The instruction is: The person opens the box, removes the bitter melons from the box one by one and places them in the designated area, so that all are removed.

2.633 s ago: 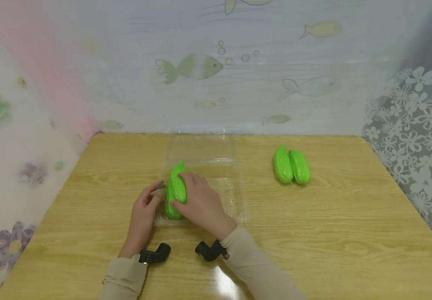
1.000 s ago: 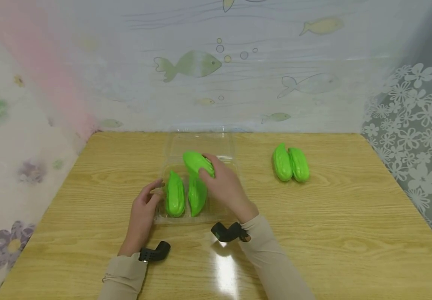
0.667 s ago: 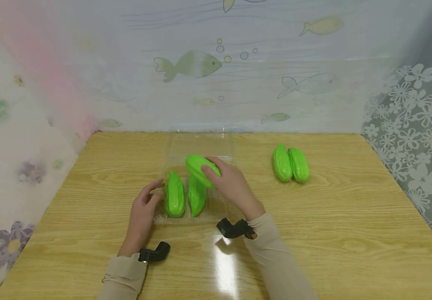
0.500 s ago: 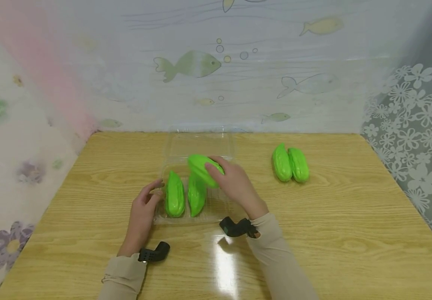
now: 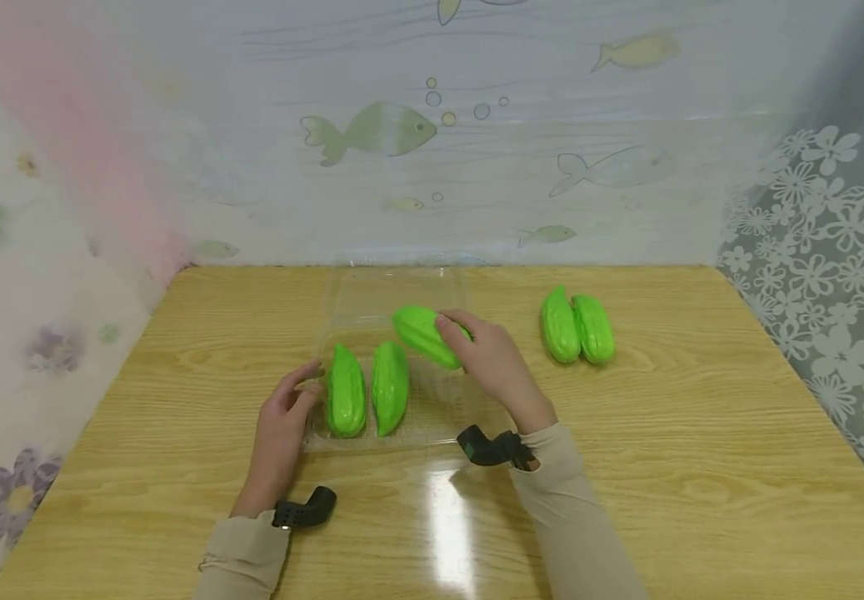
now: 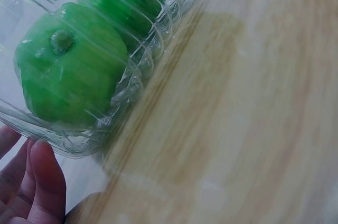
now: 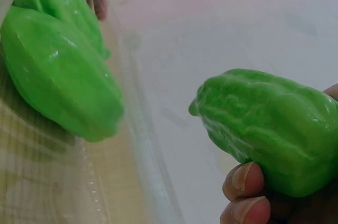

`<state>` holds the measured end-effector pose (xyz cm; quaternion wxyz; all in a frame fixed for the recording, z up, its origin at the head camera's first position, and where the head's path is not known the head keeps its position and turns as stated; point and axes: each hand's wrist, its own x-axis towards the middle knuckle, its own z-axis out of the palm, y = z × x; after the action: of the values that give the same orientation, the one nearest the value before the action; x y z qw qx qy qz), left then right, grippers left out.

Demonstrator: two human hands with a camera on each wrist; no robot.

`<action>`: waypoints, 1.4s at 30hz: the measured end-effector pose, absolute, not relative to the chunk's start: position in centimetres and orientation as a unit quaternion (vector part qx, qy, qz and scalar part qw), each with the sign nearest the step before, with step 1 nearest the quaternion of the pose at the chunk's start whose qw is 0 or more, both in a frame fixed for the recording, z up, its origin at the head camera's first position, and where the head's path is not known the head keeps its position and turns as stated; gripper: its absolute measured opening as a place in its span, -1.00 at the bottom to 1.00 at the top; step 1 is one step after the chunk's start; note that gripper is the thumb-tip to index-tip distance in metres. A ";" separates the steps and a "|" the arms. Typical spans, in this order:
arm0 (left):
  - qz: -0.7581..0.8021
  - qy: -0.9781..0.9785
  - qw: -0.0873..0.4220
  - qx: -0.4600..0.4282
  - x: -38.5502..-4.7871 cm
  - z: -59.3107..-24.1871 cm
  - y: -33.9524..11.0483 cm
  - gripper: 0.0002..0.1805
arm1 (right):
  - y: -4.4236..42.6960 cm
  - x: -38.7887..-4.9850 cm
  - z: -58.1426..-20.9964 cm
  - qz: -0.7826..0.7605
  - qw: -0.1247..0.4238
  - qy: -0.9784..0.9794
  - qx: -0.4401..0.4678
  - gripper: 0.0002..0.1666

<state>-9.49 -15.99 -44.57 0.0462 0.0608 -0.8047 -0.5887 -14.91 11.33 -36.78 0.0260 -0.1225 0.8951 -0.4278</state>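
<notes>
A clear plastic clamshell container [image 5: 432,429] stands with its lid [image 5: 402,292] folded back. Two glossy green ridged vegetables lie side by side in its left half, a left one [image 5: 347,392] and a middle one [image 5: 390,387]. My right hand [image 5: 495,362] grips a third green ridged vegetable [image 5: 424,333] between thumb and fingers, tilted, above the container's right part. In the right wrist view this held vegetable [image 7: 269,129] shows a small nub at its tip. My left hand [image 5: 282,425] rests its relaxed fingertips against the container's left side; in the left wrist view its thumb [image 6: 47,176] is at the corner.
Two more green ridged vegetables [image 5: 561,325] [image 5: 594,329] lie together on the wooden table [image 5: 664,467], right of the container. A fish-patterned wall [image 5: 491,183] borders the table's back. Each wrist wears a black camera [image 5: 307,507].
My right hand has lifted one green vegetable from the left part of the container and carried it rightward, uncovering the middle vegetable. The left hand has stayed at the container's side.
</notes>
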 end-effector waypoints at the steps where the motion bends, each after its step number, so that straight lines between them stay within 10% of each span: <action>1: -0.589 -0.805 0.046 0.059 -9.6 -44.6 -16.0 -0.62 | 11.5 -15.0 -36.8 -0.431 0.025 0.894 -0.120 -0.32; 42: -0.597 -0.800 0.033 0.045 -11.0 -45.1 -16.5 -0.59 | 17.3 -17.1 -38.0 -0.449 0.018 0.892 -0.036 -0.37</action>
<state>-10.98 -16.46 -45.14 0.0334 0.0454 -0.8004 -0.5969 -17.07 17.27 -37.96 0.0177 -0.0365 0.8924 -0.4494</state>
